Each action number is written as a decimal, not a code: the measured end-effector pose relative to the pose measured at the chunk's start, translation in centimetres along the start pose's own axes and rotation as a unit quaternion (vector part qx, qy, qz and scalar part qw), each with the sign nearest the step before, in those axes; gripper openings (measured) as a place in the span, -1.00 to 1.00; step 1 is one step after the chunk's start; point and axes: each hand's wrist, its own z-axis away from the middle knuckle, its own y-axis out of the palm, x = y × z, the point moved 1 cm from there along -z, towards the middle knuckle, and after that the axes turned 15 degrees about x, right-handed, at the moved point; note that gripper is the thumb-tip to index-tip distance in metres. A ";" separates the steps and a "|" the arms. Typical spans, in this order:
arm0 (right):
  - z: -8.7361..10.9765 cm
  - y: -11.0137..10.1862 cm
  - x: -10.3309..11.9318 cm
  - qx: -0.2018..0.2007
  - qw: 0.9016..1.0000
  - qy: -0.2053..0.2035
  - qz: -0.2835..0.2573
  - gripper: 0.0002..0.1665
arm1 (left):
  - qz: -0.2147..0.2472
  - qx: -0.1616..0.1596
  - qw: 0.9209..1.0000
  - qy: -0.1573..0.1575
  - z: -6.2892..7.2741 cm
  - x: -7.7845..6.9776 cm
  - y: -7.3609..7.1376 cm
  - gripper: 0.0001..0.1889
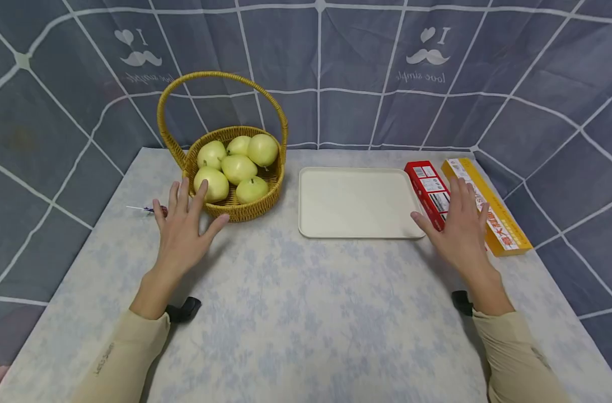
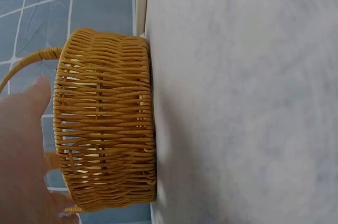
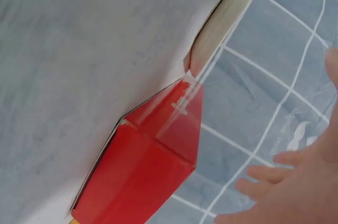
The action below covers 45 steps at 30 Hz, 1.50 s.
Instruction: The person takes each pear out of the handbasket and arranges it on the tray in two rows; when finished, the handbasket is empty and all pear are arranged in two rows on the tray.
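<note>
My left hand (image 1: 182, 238) is held with fingers spread at the front left of a wicker basket (image 1: 250, 211), holding nothing. In the basket lie several pale green round fruits (image 1: 238, 169), and its tall handle arches above them. In the left wrist view the woven side of the basket (image 2: 103, 123) faces me, beside the thumb. My right hand (image 1: 459, 238), fingers apart and also holding nothing, overlaps the lower ends of a long red box (image 1: 426, 184) and a long yellow box (image 1: 512, 243). The right wrist view shows the end of the red box (image 3: 134, 176) near that hand.
A cream rectangular tray (image 1: 356, 202) lies between the basket and the red box. Left of the left hand is a small white-sticked thing like a lollipop (image 1: 148, 209), partly covered by fingers. Blue-grey checked cloth (image 1: 356, 67) hangs behind and along both sides of the table (image 1: 316, 313).
</note>
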 end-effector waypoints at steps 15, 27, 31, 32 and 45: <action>-1.7 0.6 2.7 -0.110 0.988 -0.046 -0.103 -0.05 | 0.138 -0.043 0.989 -0.025 -0.8 1.3 0.9 0.10; -4.4 1.7 6.7 -0.066 0.986 -0.077 -0.129 -0.19 | 0.180 -0.047 0.981 -0.056 -1.0 2.1 1.5 0.11; -5.0 2.2 8.5 -0.052 0.986 -0.085 -0.132 -0.17 | 0.174 -0.066 0.980 -0.068 -1.0 1.8 1.5 0.08; -5.1 2.4 9.0 -0.049 0.986 -0.088 -0.132 -0.17 | 0.172 -0.072 0.980 -0.068 -1.0 1.7 1.5 0.07; -6.9 4.7 17.3 -0.014 0.977 -0.167 -0.136 -0.16 | 0.191 -0.096 0.973 -0.084 -1.3 -0.1 2.2 0.04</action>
